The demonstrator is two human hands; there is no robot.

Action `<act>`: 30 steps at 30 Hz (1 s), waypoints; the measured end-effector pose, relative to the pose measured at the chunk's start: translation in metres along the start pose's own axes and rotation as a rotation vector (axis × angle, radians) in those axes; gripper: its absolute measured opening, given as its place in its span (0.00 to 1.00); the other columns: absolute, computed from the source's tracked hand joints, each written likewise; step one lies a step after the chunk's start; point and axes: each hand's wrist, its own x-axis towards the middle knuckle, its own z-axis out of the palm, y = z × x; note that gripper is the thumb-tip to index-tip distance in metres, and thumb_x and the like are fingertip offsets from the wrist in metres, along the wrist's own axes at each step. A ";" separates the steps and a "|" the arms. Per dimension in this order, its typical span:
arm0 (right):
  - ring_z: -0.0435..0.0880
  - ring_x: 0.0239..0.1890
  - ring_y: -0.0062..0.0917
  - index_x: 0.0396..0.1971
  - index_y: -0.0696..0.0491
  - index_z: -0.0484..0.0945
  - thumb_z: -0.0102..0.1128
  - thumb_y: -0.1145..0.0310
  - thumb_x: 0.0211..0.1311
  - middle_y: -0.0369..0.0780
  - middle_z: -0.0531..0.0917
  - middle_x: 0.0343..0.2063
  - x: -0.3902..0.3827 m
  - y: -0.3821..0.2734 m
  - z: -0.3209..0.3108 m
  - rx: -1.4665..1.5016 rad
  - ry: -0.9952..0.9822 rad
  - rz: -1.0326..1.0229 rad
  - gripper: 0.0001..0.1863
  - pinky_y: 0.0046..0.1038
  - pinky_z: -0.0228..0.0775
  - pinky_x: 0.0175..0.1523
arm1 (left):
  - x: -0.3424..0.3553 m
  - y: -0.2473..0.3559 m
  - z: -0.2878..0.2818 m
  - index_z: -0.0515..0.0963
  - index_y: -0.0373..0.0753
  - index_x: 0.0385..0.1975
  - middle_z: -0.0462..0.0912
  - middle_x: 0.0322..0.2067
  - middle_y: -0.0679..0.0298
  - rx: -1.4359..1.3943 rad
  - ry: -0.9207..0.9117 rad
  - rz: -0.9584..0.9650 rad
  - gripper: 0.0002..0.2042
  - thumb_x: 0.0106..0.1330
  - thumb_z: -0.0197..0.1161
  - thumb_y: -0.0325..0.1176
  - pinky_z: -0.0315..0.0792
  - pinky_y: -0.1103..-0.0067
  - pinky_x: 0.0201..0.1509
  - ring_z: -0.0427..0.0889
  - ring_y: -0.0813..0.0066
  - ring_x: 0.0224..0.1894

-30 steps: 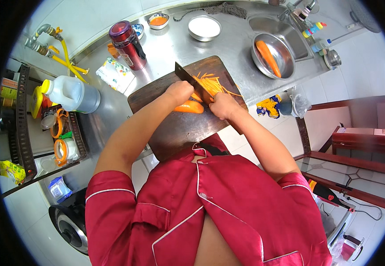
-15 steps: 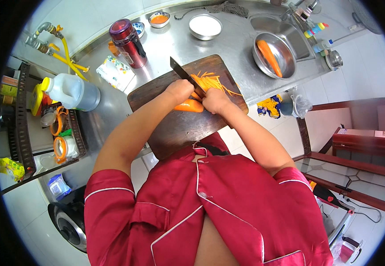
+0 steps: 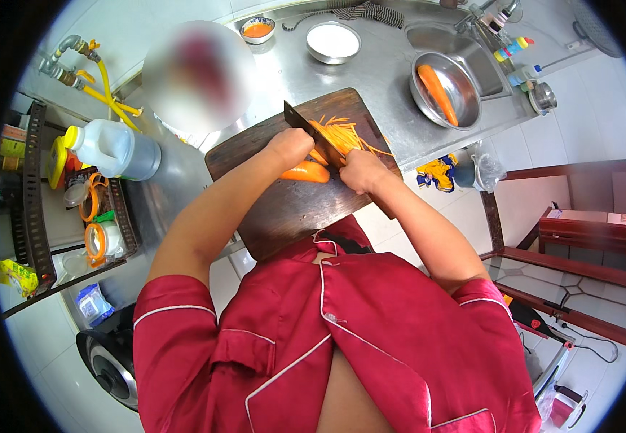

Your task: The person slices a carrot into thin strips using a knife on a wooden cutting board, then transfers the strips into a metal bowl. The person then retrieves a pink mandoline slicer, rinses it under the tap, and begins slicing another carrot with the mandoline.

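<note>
My left hand [image 3: 290, 148], fingers curled, presses on a carrot piece [image 3: 316, 156] on the dark wooden cutting board [image 3: 259, 224]. My right hand [image 3: 361, 172] grips a cleaver [image 3: 297, 119], its dark blade slanting just beside the left fingers. Thin carrot strips [image 3: 342, 133] are heaped on the blade's right side. A larger carrot [image 3: 302, 173] lies on the board just below my left hand.
Steel counter [image 3: 392, 144] holds a bowl with a carrot [image 3: 437, 95], a white-filled bowl [image 3: 332, 43], an orange-filled bowl [image 3: 257, 30] and a plastic jug [image 3: 129, 155]. A blurred patch covers the back left. The sink [image 3: 457, 47] is back right; racks [image 3: 39, 202] stand left.
The cleaver and my right hand moved up-left half a second ago, then back down-right now. My left hand stays on the carrot. The back-left red flask is now blurred out.
</note>
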 end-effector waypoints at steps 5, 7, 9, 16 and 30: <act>0.84 0.25 0.37 0.23 0.66 0.79 0.49 0.69 0.52 0.50 0.80 0.15 0.011 -0.004 0.009 -0.016 0.006 -0.052 0.15 0.34 0.74 0.37 | -0.001 0.001 -0.003 0.82 0.35 0.25 0.82 0.30 0.51 0.020 -0.013 0.015 0.09 0.53 0.53 0.25 0.77 0.68 0.39 0.83 0.56 0.35; 0.84 0.25 0.37 0.22 0.65 0.79 0.49 0.68 0.53 0.49 0.80 0.14 0.021 -0.005 0.014 -0.007 0.048 -0.070 0.15 0.34 0.74 0.36 | 0.000 0.000 -0.003 0.82 0.35 0.25 0.82 0.30 0.52 0.009 -0.011 0.024 0.08 0.53 0.53 0.25 0.77 0.68 0.39 0.83 0.56 0.35; 0.83 0.24 0.36 0.22 0.65 0.79 0.50 0.67 0.53 0.49 0.79 0.13 0.027 -0.006 0.013 0.057 0.085 -0.088 0.16 0.34 0.74 0.36 | 0.000 -0.001 -0.003 0.82 0.35 0.25 0.82 0.29 0.52 0.022 0.000 0.041 0.08 0.53 0.53 0.25 0.77 0.68 0.39 0.83 0.56 0.35; 0.84 0.28 0.35 0.20 0.62 0.80 0.49 0.71 0.48 0.48 0.81 0.16 0.001 -0.004 -0.001 0.102 0.090 -0.022 0.12 0.33 0.73 0.40 | 0.002 -0.005 0.005 0.81 0.35 0.25 0.82 0.29 0.52 0.036 0.023 0.042 0.08 0.52 0.54 0.25 0.77 0.67 0.38 0.82 0.55 0.35; 0.84 0.25 0.35 0.22 0.65 0.79 0.48 0.66 0.56 0.49 0.80 0.14 0.018 -0.008 0.011 0.055 0.030 -0.005 0.17 0.33 0.74 0.39 | 0.002 -0.002 0.001 0.81 0.37 0.23 0.82 0.28 0.52 0.020 0.026 0.051 0.08 0.52 0.54 0.26 0.77 0.67 0.38 0.82 0.55 0.34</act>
